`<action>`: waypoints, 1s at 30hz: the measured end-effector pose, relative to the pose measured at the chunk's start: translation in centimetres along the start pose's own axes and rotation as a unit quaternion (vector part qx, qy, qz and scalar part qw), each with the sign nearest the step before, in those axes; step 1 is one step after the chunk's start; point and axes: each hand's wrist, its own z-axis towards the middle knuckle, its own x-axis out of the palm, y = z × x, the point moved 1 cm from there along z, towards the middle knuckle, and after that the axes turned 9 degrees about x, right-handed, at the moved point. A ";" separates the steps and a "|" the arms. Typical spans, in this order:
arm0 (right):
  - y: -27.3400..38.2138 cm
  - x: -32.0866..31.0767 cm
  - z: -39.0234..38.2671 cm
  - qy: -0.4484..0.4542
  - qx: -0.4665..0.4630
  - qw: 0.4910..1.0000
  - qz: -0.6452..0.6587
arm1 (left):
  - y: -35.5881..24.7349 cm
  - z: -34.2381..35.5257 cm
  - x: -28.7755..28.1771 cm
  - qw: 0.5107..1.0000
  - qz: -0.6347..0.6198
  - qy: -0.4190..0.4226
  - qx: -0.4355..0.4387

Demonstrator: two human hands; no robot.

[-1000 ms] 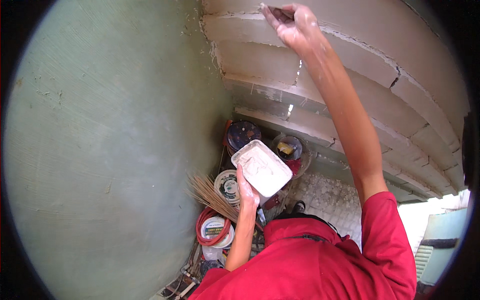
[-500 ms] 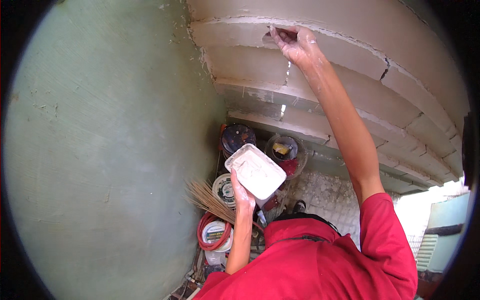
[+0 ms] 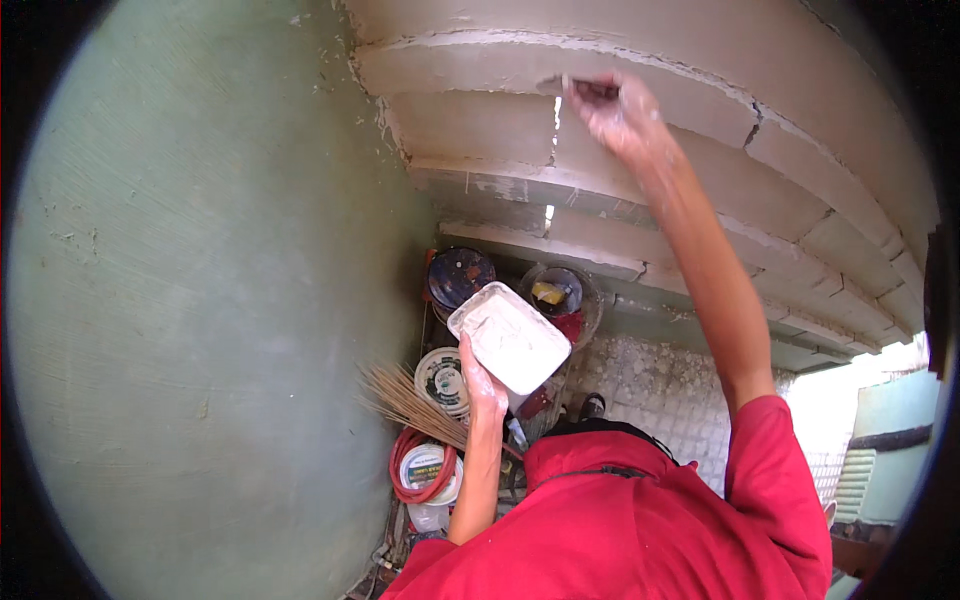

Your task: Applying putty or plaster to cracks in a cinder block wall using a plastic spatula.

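Note:
My left hand (image 3: 484, 388) is closed on the near-left edge of a white rectangular tub (image 3: 549, 371), held up in front of my body. Smooth white paste (image 3: 508, 338) lies inside it. Higher up, my right hand (image 3: 630, 118), smeared with white and blurred by motion, grips a putty knife (image 3: 551, 84) with a dark handle. Its blade points left, close to the pale block wall (image 3: 450, 70); whether it touches cannot be made out. Just below the blade, light shows through a narrow upright gap in the wall.
A green plastered wall (image 3: 220, 300) rises on the left. On the floor stand a dark bucket (image 3: 458, 275), a clear basin (image 3: 590, 290) with a yellow item, and a lidded tub (image 3: 440, 380). Thin sticks (image 3: 405, 395) and a coiled red hose (image 3: 402, 470) lie nearer.
My right hand has moved right and a little down along the wall with the putty knife, whose blade now shows. The left hand and tub stay almost in place; the view has shifted slightly.

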 end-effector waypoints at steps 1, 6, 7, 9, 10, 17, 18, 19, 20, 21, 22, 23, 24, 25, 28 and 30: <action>0.9 0.9 0.7 -0.001 -0.002 1.000 0.002 | 0.1 0.0 0.0 1.000 0.000 0.001 0.000; 1.7 3.9 -0.9 0.043 -0.031 0.998 -0.017 | 0.0 -0.7 1.1 1.000 -0.008 0.002 -0.004; 1.1 3.2 -1.8 0.081 -0.035 0.992 -0.095 | -0.1 -0.9 1.4 1.000 -0.010 0.002 -0.004; -1.4 2.5 -5.0 0.047 -0.046 0.976 -0.210 | 0.0 -0.7 0.6 1.000 -0.025 -0.009 0.003; -1.9 2.3 -5.8 0.002 -0.069 0.945 -0.319 | 0.1 -0.8 0.2 0.999 -0.034 -0.012 -0.001; -2.0 7.5 -3.3 0.111 -0.449 0.451 -0.763 | -0.3 -1.2 -2.1 0.997 -0.057 -0.037 0.032; -2.8 8.8 -2.1 0.120 -0.452 0.449 -0.762 | -0.4 -1.4 -2.3 0.997 -0.060 -0.044 0.035; -3.6 10.2 -0.4 0.173 -0.521 0.366 -0.751 | -0.4 -1.6 -2.5 0.996 -0.062 -0.050 0.038; -4.2 11.2 1.0 0.217 -0.584 0.276 -0.732 | -0.5 -1.9 -2.2 0.996 -0.066 -0.047 0.042; -5.5 12.1 2.5 0.221 -0.588 0.275 -0.728 | -0.7 -2.2 -2.0 0.996 -0.061 -0.049 0.046; -7.1 12.7 4.1 0.211 -0.594 0.175 -0.757 | -0.8 -2.4 -1.9 0.996 -0.054 -0.049 0.050; -9.5 13.2 5.4 0.203 -0.592 0.077 -0.776 | -0.9 -2.6 -2.2 0.995 -0.057 -0.054 0.058; -11.5 13.9 6.4 0.206 -0.595 0.078 -0.773 | -0.8 -2.6 -2.4 0.995 -0.056 -0.061 0.062; -12.9 14.2 7.2 0.193 -0.566 -0.021 -0.801 | -0.7 -2.8 -2.4 0.995 -0.054 -0.062 0.061; -13.8 13.0 8.2 0.191 -0.501 -0.143 -0.832 | -0.4 -2.8 -3.0 0.993 -0.076 -0.059 0.063; -13.6 11.6 8.0 0.209 -0.469 -0.169 -0.842 | -0.8 -2.6 -2.9 0.994 -0.073 -0.045 0.073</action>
